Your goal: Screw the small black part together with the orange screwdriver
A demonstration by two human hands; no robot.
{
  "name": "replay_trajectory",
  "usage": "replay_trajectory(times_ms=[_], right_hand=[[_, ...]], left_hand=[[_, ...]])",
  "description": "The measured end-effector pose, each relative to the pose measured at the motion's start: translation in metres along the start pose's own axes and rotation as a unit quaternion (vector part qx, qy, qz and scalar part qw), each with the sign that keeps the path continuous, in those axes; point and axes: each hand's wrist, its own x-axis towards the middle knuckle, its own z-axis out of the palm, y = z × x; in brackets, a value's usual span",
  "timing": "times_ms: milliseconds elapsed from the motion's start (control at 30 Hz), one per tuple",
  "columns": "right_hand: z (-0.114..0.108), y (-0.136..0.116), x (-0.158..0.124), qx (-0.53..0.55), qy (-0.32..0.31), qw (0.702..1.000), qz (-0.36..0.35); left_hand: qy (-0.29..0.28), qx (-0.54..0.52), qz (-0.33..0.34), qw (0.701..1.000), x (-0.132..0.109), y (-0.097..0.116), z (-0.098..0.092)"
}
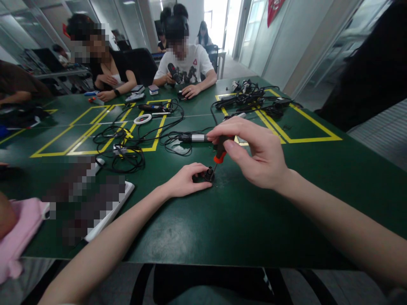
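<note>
Screwdriver (219, 157) in right hand (260, 154), black part (209, 174) in left hand (186, 181)

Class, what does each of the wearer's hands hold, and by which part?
Right hand: a screwdriver, by its handle. Left hand: a small black part, apparently by its base.

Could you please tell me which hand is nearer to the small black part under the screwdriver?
Left. The left hand holds the small black part. The right hand is farther off, above it and to its right, gripping the screwdriver that points down at it.

Workshop: screwdriver (219, 158), cables (251, 100), taped tabletop (241, 224)
</note>
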Motion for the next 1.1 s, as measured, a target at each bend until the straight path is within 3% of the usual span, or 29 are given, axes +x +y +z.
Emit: replay_trajectory(times_ms=[233, 500, 767, 1100], right_hand=[[-0.0046, -0.0045, 0.0002, -0.058, -0.017, 0.998, 0.022], [0.0013, 0.0007, -0.0007, 0.006, 0.002, 1.000, 0.008], [-0.0030, -0.0022, 0.0005, -0.064, -0.004, 0.998, 0.024], [0.0025, -0.0017, -0.0008, 0.011, -0.004, 1.000, 0.017]], left_hand=[[0.011, -0.005, 0.011, 1.000, 0.0003, -0.0013, 0.0012], [0.010, -0.008, 0.004, 1.000, -0.0002, -0.0011, 0.0015], [0.009, -0.003, 0.001, 1.000, 0.0005, -0.0007, 0.0013], [0.009, -0.008, -0.003, 1.000, 0.0004, -0.0012, 0.0012]])
